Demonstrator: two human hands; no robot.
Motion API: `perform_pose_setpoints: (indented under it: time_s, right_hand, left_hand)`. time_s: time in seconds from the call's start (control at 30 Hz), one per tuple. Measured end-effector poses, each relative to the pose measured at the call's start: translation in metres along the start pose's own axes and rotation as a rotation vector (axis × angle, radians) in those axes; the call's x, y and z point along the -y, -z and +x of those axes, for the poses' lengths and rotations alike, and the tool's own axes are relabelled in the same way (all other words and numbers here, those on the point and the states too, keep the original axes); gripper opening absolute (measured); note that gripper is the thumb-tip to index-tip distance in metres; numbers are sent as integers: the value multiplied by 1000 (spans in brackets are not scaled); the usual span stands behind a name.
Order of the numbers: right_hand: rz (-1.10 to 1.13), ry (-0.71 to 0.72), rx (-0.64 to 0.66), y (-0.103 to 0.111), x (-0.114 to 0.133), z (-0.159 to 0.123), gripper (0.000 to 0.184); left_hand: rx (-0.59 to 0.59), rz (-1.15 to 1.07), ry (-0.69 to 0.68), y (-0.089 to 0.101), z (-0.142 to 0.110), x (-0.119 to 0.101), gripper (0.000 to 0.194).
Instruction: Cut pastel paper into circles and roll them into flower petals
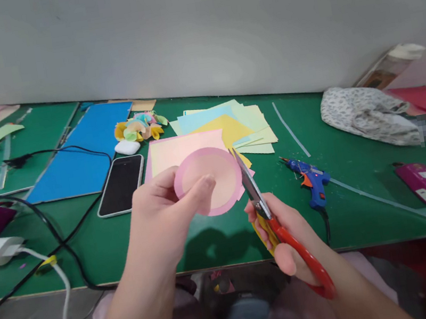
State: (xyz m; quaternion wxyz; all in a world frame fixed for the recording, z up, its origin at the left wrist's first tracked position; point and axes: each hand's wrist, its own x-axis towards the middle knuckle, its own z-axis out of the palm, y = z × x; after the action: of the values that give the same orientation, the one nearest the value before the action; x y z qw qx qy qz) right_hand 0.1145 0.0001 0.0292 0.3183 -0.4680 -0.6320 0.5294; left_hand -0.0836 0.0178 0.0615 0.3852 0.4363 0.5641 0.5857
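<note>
While a paper disc is held up over a green table, scissors are held just beside its three o'clock edge. The disc is seen near the centre of the view, pinched by the left hand from eight o'clock, the thumb laid across its peach face and the fingers tucked behind. At five o'clock from the disc, the scissors are gripped by the right hand, their blades pointed towards twelve; whether the paper is touched by them cannot be told. Judged by its flat look in a one-sided grip, the disc is likely light and fairly stiff, not slippery, but easily creased or torn. It is best taken near its pink rim between eight and ten o'clock, pressed gently, with fingertips clear of the blade side. Loose sheets are spread beyond it at one o'clock, paper flowers are heaped between ten and eleven, a phone is laid at nine, and a glue gun is set down at three.
</note>
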Motion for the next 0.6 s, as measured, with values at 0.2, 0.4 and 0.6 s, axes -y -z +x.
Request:
perform_pose_setpoints:
  time_s: [0.2, 0.4, 0.6]
  right_hand:
    - [72, 13, 33, 3, -7, 0, 84]
    - [57, 54, 36, 7, -12, 0, 83]
    - [62, 27, 37, 7, -10, 0, 84]
  left_hand:
    - [-14, -5, 13, 0, 0, -4, 11]
    - [14, -2, 7, 2, 2, -4, 10]
    - [50, -7, 49, -1, 1, -9, 14]
